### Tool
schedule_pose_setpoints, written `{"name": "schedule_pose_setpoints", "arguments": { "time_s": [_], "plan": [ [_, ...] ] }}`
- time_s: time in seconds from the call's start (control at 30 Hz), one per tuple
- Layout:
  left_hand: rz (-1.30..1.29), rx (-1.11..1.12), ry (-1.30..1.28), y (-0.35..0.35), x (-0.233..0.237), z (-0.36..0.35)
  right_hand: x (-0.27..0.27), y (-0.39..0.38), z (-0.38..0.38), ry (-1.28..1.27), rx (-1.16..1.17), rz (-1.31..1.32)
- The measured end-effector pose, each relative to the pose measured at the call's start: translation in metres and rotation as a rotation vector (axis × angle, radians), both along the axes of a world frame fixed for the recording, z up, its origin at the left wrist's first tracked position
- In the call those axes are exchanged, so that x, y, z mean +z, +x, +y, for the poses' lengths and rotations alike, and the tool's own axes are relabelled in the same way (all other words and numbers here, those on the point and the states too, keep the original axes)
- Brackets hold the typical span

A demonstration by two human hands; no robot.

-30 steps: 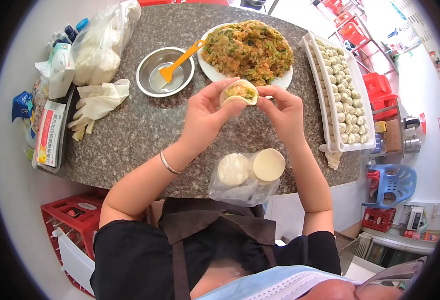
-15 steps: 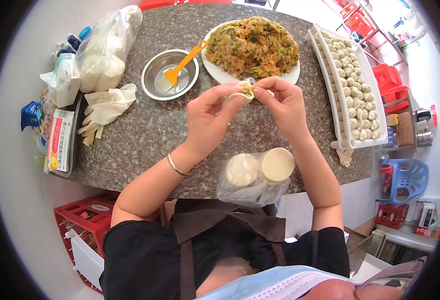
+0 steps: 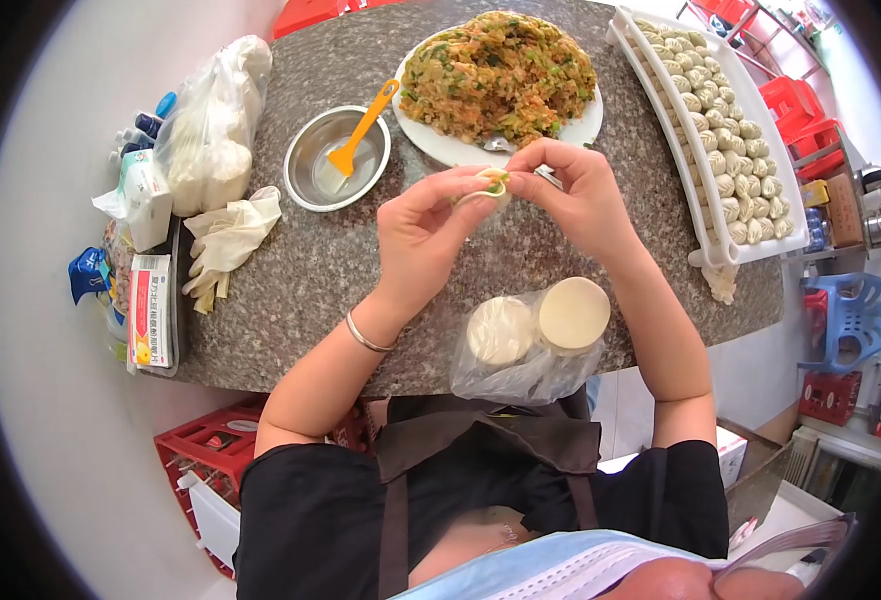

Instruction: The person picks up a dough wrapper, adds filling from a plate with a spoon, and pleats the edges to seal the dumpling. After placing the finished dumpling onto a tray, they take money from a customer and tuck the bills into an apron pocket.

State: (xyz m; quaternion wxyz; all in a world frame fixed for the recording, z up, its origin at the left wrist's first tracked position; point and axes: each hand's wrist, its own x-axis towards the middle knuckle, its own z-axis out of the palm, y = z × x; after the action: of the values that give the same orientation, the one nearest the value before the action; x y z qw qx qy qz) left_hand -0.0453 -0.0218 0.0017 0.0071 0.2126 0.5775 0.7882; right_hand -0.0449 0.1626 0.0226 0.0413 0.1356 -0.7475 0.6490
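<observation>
A small filled dumpling [image 3: 493, 184] is held between both hands above the grey stone table. My left hand [image 3: 426, 225] pinches its left side, its fingers closed round the dough. From the right, my right hand [image 3: 571, 190] pinches the edge, and a thin metal tool shows at its fingers. Green and orange filling shows at the dough's opening. Just beyond lies a white plate [image 3: 448, 150] heaped with chopped filling [image 3: 501, 75]. Nearer my body, two stacks of round wrappers [image 3: 574, 313] sit on a clear plastic bag [image 3: 506, 383].
On the right stands a white tray [image 3: 706, 205] with rows of pleated dumplings [image 3: 736, 150]. A steel bowl [image 3: 306, 155] holds an orange brush [image 3: 366, 125]. Gloves [image 3: 229, 240], a bagged white mass [image 3: 211, 150] and a medicine box [image 3: 149, 310] are at the left.
The camera view has tilted and shifted, so the table's contents sit differently. Both hands still hold the dumpling, and its opening looks narrower.
</observation>
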Motion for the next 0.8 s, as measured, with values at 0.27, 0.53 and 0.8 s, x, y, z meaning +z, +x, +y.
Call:
{"name": "schedule_pose_setpoints", "arguments": {
  "time_s": [0.27, 0.53, 0.8],
  "plan": [
    [-0.152, 0.01, -0.025, -0.004, -0.001, -0.001, 0.0, 0.004, -0.005, 0.185, -0.137, 0.18],
    [-0.081, -0.07, 0.011, -0.001, 0.0, 0.0, 0.004, 0.002, 0.003, 0.126, -0.025, 0.054],
    [-0.196, 0.012, -0.027, -0.002, 0.001, 0.001, -0.002, 0.002, -0.004, 0.255, -0.098, 0.26]
  ]
}}
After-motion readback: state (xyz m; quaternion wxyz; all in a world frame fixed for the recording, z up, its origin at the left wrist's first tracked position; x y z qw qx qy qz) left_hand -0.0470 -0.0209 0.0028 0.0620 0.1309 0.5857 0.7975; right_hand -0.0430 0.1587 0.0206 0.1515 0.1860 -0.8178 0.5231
